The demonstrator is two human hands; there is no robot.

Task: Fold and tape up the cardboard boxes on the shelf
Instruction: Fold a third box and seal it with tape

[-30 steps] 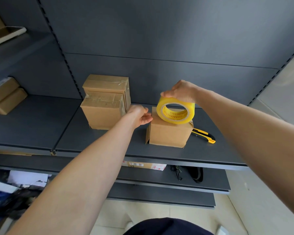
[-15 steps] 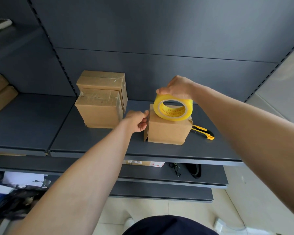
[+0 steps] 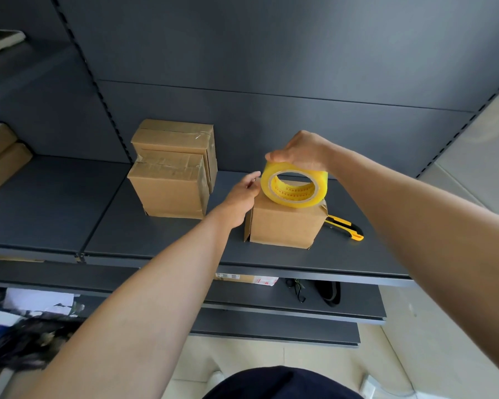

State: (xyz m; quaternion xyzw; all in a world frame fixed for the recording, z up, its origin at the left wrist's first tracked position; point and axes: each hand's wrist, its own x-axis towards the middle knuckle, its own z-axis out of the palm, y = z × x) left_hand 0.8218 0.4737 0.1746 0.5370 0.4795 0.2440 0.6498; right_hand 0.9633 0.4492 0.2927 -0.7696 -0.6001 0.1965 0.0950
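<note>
At frame centre my right hand (image 3: 300, 152) grips the yellow tape roll (image 3: 294, 187) atop the small cardboard box (image 3: 284, 224) on the shelf (image 3: 156, 240), while my left hand (image 3: 241, 197), fingers loosely open, touches the box's left side.

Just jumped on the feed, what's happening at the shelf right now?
A person is taping a small box on the shelf. The right hand grips the yellow tape roll on edge on the box top; the left hand is at the roll's left side, fingers at the tape. Two taped boxes sit to the left, a yellow knife lies just right of the box.
</note>
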